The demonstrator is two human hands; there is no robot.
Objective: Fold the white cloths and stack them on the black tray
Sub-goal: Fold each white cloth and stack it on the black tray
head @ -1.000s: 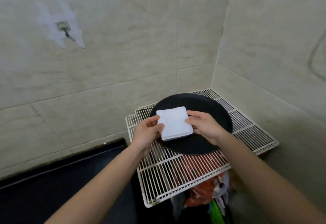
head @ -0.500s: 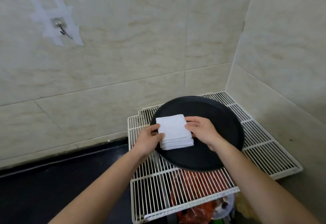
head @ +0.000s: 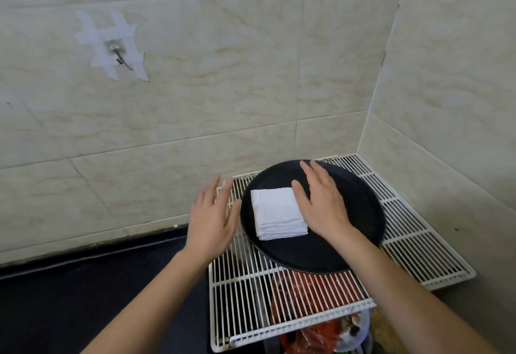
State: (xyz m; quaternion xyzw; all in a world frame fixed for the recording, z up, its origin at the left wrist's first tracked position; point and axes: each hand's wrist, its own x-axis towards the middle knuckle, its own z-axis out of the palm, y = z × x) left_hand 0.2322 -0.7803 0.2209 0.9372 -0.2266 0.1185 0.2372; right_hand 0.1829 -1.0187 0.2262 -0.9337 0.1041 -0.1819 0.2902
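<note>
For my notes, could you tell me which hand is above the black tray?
The right hand, open beside the stacked white cloths on the black tray; the left hand is outside its rim.

left hand [head: 212, 219]: bare | right hand [head: 324, 203]: bare | forearms [head: 413, 292]: bare (uncovered right to the frame edge)

No text, label, brand or number can be read. The black tray [head: 363, 208] at 4 o'clock and the folded white cloths [head: 276, 214] on it look plain; red plastic bags [head: 315, 334] at 5 o'clock are too blurred to tell.
</note>
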